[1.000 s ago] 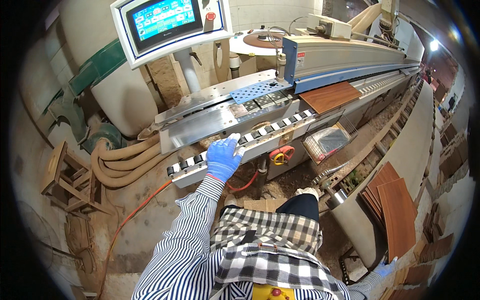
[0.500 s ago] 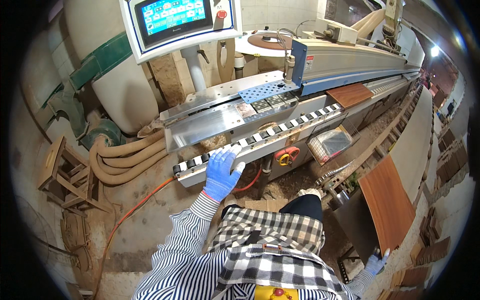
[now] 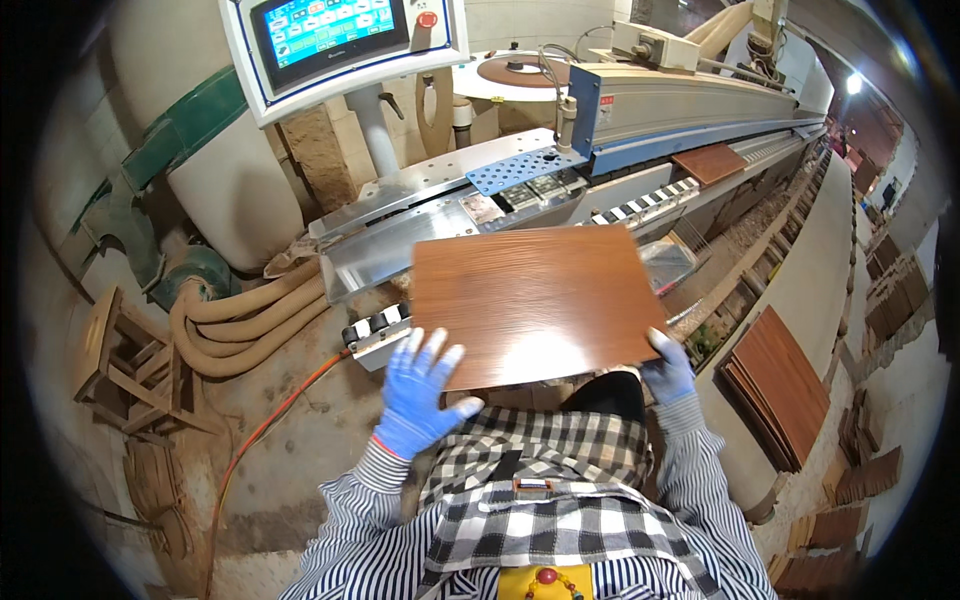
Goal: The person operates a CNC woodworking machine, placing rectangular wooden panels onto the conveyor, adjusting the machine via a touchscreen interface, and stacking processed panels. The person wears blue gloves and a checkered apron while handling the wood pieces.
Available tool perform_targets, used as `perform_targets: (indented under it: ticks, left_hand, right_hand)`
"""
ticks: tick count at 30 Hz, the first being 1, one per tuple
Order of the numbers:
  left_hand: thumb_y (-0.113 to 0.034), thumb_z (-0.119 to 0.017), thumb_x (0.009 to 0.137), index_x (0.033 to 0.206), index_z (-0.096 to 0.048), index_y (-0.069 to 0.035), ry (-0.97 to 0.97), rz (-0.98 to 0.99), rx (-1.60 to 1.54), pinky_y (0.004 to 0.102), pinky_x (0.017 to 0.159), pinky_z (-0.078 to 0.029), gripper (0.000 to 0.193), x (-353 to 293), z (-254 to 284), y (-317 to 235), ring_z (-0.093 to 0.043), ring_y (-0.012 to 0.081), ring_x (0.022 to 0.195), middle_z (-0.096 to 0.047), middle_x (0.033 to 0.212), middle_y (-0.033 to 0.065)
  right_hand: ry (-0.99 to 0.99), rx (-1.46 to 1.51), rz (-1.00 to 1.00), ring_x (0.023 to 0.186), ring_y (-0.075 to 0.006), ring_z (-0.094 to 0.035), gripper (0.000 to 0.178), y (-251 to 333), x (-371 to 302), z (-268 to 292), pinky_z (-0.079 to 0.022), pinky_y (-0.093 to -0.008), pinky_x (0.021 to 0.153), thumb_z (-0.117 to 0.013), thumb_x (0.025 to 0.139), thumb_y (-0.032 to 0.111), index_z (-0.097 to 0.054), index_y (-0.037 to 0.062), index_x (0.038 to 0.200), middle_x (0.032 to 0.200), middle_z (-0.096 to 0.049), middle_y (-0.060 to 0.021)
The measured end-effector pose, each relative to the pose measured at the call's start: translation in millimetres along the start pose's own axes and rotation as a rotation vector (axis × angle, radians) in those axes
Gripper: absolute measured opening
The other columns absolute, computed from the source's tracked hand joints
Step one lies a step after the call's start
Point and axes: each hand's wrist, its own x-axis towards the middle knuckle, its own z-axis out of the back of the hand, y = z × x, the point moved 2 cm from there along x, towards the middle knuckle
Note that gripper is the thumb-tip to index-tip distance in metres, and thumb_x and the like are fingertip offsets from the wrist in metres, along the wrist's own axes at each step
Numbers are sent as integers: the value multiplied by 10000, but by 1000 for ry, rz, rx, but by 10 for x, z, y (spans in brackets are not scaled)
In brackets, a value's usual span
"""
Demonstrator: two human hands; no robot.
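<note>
A brown wood-grain board is held up in front of me, nearly level, covering part of the roller rail. At its right near corner my right hand, in a blue glove with pale fingertips, grips the edge, thumb on top. By the left near corner is my left hand, gloved alike, fingers spread. Its fingertips are at the board's edge; whether they touch it I cannot tell. Farther along the rollers, another brown board lies beside the long blue-and-beige machine.
A stack of brown boards stands at my right on a grey surface. The control screen panel rises at the upper left. Beige hoses, a wooden stool and an orange air hose are on the left.
My right hand has brought a board from the stack at the right to in front of me. My left hand has come off the rollers and moved slightly nearer, beside the board.
</note>
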Motion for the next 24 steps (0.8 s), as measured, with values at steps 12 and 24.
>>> perform_targets:
  ticks: [12,24]
  left_hand:
    - [-362,-692,816,1198,-604,-43,-222,275,92,477,1092,-289,505,-18,-26,880,-452,364,1243,-539,1295,181]
    - [-408,-713,800,1323,-514,-86,-273,525,30,444,1072,-326,645,111,-159,917,-416,365,1283,-418,1422,195]
  right_hand:
    - [237,115,-159,958,-278,-632,433,-326,396,-731,-527,-438,898,-562,941,319,-498,-15,1209,1100,-612,-190]
    - [16,-1373,458,963,-314,-624,253,-873,-766,779,-480,-382,883,-566,881,172,-633,47,1091,1008,-657,-160]
